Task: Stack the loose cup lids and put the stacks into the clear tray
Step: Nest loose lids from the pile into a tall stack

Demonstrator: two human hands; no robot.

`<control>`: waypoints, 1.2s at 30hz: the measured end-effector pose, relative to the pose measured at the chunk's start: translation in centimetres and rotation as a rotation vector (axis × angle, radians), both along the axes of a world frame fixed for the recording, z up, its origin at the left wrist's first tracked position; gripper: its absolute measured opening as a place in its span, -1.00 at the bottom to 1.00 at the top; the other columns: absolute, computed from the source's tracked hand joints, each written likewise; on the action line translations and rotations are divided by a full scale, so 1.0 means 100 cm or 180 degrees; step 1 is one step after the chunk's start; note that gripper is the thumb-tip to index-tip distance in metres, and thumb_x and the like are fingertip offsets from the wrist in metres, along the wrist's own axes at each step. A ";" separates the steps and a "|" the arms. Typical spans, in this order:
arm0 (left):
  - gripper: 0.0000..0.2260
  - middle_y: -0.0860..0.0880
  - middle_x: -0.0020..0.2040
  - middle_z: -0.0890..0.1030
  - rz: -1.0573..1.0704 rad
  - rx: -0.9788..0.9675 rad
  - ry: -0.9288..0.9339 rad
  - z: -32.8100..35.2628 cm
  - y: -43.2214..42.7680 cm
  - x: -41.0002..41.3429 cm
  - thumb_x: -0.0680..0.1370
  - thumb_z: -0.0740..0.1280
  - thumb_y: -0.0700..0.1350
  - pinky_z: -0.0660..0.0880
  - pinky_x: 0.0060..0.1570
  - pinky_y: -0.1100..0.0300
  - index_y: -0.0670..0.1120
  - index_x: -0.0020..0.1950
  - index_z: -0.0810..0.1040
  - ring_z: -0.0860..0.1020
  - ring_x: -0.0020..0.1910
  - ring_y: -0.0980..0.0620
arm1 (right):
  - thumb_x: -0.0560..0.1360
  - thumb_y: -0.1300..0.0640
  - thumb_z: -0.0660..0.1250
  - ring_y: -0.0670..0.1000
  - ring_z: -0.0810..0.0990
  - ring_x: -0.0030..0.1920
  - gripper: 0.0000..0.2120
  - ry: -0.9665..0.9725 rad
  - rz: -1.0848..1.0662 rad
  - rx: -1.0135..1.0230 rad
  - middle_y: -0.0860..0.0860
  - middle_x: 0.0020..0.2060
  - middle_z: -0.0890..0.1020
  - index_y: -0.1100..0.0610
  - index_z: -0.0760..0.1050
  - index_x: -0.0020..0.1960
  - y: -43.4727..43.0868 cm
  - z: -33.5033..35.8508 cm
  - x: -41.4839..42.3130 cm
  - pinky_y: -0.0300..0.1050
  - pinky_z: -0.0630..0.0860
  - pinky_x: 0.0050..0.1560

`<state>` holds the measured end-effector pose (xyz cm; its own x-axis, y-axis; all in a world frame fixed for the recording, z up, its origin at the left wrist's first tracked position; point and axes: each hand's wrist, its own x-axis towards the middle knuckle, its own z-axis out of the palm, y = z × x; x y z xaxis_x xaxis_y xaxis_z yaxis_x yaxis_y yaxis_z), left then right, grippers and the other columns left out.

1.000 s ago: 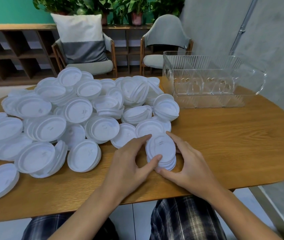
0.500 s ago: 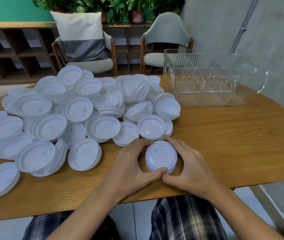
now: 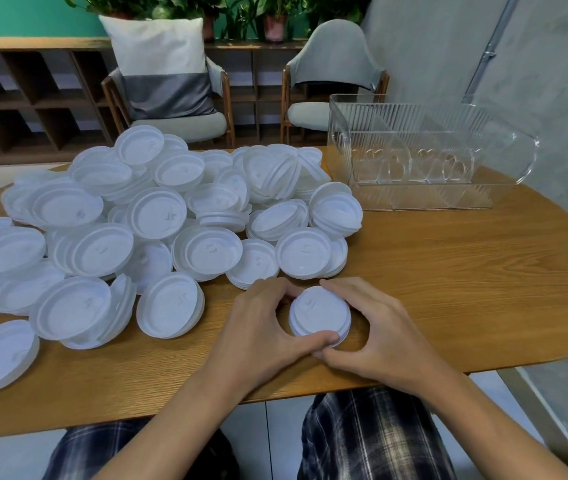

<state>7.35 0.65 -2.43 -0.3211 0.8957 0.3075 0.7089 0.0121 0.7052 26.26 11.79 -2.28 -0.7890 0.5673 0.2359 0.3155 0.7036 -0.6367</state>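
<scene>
Both hands cup a short stack of white cup lids (image 3: 320, 315) near the bench (image 3: 466, 271) front edge. My left hand (image 3: 261, 327) curls round its left side and my right hand (image 3: 379, 337) round its right, thumbs touching in front. Loose lids (image 3: 157, 216) heap to the left. I see the clear tray (image 3: 428, 168) well apart, far right.

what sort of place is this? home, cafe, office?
Probably a lounge or cafe-style seating area, not a workshop; I can't tell home from office. Cues: a grey armchair behind the wooden table, open wooden shelving along the wall, and potted plants on top of it.
</scene>
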 end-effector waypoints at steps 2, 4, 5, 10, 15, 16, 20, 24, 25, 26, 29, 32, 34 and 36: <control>-0.48 0.25 -0.01 0.63 -0.0021 0.0013 -0.0006 0.000 0.000 -0.001 0.26 0.63 0.36 0.50 0.05 0.28 0.16 0.09 0.63 0.58 0.07 0.26 | 0.35 -0.22 0.62 -0.25 0.41 0.43 -0.13 -0.0014 -0.0018 -0.0005 -0.30 0.40 0.45 -0.01 0.41 0.56 0.000 0.000 0.001 -0.37 0.32 0.41; -0.47 0.25 -0.02 0.63 -0.0053 0.0045 0.0042 -0.002 0.001 -0.002 0.26 0.62 0.37 0.48 0.06 0.31 0.14 0.10 0.65 0.57 0.07 0.26 | 0.35 -0.25 0.61 -0.29 0.38 0.45 -0.11 -0.0047 -0.0041 -0.0018 -0.30 0.43 0.43 -0.02 0.39 0.58 0.000 0.000 0.001 -0.40 0.29 0.43; -0.46 0.25 -0.02 0.62 -0.0070 0.0068 0.0098 -0.002 0.001 -0.003 0.27 0.60 0.40 0.46 0.06 0.33 0.13 0.10 0.65 0.56 0.07 0.25 | 0.35 -0.26 0.60 -0.29 0.37 0.46 -0.11 -0.0068 -0.0047 -0.0022 -0.30 0.44 0.43 -0.03 0.38 0.58 0.000 -0.001 0.001 -0.39 0.28 0.44; -0.29 0.20 0.14 0.60 -0.0129 0.0018 0.0321 -0.008 -0.001 -0.005 0.32 0.42 0.51 0.43 0.19 0.36 0.05 0.26 0.68 0.54 0.16 0.24 | 0.35 -0.36 0.56 -0.30 0.33 0.47 -0.08 -0.0145 -0.0093 -0.0081 -0.34 0.43 0.43 -0.07 0.35 0.60 0.002 -0.001 0.001 -0.41 0.19 0.45; -0.63 0.06 0.04 0.66 0.0098 0.0723 0.0777 0.003 -0.001 -0.001 0.62 0.37 0.20 0.52 0.06 0.22 -0.07 0.17 0.71 0.59 0.05 0.10 | 0.36 -0.36 0.54 -0.28 0.35 0.46 -0.13 -0.0123 -0.0130 -0.0028 -0.34 0.39 0.47 -0.06 0.40 0.56 0.000 0.000 -0.001 -0.23 0.33 0.45; -0.72 0.03 0.04 0.66 0.0138 0.0877 0.0949 0.005 0.004 -0.004 0.64 0.40 0.09 0.53 0.04 0.19 -0.10 0.16 0.71 0.59 0.04 0.06 | 0.38 -0.35 0.54 -0.28 0.34 0.46 -0.15 -0.0125 -0.0161 0.0015 -0.34 0.39 0.46 -0.07 0.40 0.56 0.000 0.000 -0.002 -0.22 0.32 0.46; -0.75 0.01 0.11 0.69 -0.0041 0.0657 0.1265 0.008 0.027 -0.022 0.57 0.51 -0.13 0.59 0.06 -0.02 -0.10 0.25 0.68 0.59 0.12 -0.03 | 0.40 -0.29 0.54 -0.25 0.34 0.45 -0.21 -0.0148 -0.0284 0.0093 -0.36 0.37 0.40 -0.09 0.41 0.55 0.000 -0.002 -0.004 -0.35 0.26 0.42; -0.82 0.03 0.05 0.73 -0.0246 0.0615 0.1424 0.005 0.040 -0.028 0.53 0.53 -0.19 0.59 -0.07 -0.02 -0.08 0.12 0.71 0.65 0.05 -0.05 | 0.41 -0.19 0.55 -0.24 0.38 0.42 -0.28 -0.0109 -0.0298 0.0111 -0.35 0.34 0.44 -0.10 0.42 0.51 0.000 -0.001 -0.005 -0.33 0.31 0.39; -0.85 0.03 0.03 0.73 -0.0251 0.0660 0.1482 0.004 0.040 -0.029 0.53 0.53 -0.21 0.59 -0.10 -0.02 -0.08 0.09 0.71 0.66 0.02 -0.06 | 0.41 -0.16 0.56 -0.23 0.39 0.40 -0.30 -0.0092 -0.0305 0.0110 -0.34 0.32 0.45 -0.11 0.42 0.48 0.001 0.000 -0.006 -0.35 0.31 0.37; -0.86 0.02 0.02 0.72 -0.0230 0.0695 0.1473 0.003 0.040 -0.029 0.54 0.52 -0.21 0.60 -0.13 -0.02 -0.09 0.08 0.71 0.66 0.00 -0.05 | 0.41 -0.15 0.57 -0.23 0.40 0.39 -0.32 -0.0085 -0.0313 0.0106 -0.34 0.31 0.46 -0.13 0.42 0.46 0.001 0.000 -0.006 -0.36 0.32 0.34; -0.83 0.03 0.03 0.70 -0.0150 0.0824 0.1220 0.000 0.033 -0.027 0.53 0.54 -0.22 0.61 -0.16 0.06 -0.11 0.10 0.68 0.64 -0.03 0.02 | 0.41 -0.14 0.57 -0.21 0.43 0.36 -0.38 -0.0059 -0.0312 0.0127 -0.34 0.28 0.46 -0.13 0.43 0.41 0.000 -0.001 -0.006 -0.32 0.35 0.32; -0.85 0.06 0.00 0.69 -0.0177 0.0895 0.1114 -0.001 0.027 -0.026 0.53 0.54 -0.19 0.62 -0.19 0.07 -0.09 0.08 0.67 0.63 -0.06 0.08 | 0.41 -0.15 0.56 -0.20 0.44 0.35 -0.39 -0.0030 -0.0303 0.0139 -0.33 0.28 0.47 -0.11 0.45 0.40 0.000 -0.001 -0.006 -0.31 0.37 0.32; -0.87 0.07 -0.05 0.67 -0.0161 0.0908 0.1115 0.000 0.028 -0.027 0.54 0.54 -0.18 0.59 -0.21 0.10 -0.08 0.05 0.67 0.61 -0.10 0.08 | 0.42 -0.15 0.56 -0.19 0.44 0.35 -0.39 -0.0028 -0.0304 0.0158 -0.32 0.28 0.47 -0.11 0.45 0.40 0.000 -0.002 -0.006 -0.33 0.36 0.31; -0.88 0.07 -0.08 0.66 -0.0119 0.0849 0.1101 0.002 0.033 -0.026 0.53 0.55 -0.18 0.56 -0.22 0.12 -0.08 0.02 0.66 0.60 -0.11 0.07 | 0.42 -0.15 0.57 -0.18 0.45 0.35 -0.40 -0.0014 -0.0304 0.0166 -0.32 0.27 0.48 -0.10 0.46 0.39 0.000 -0.002 -0.007 -0.34 0.37 0.31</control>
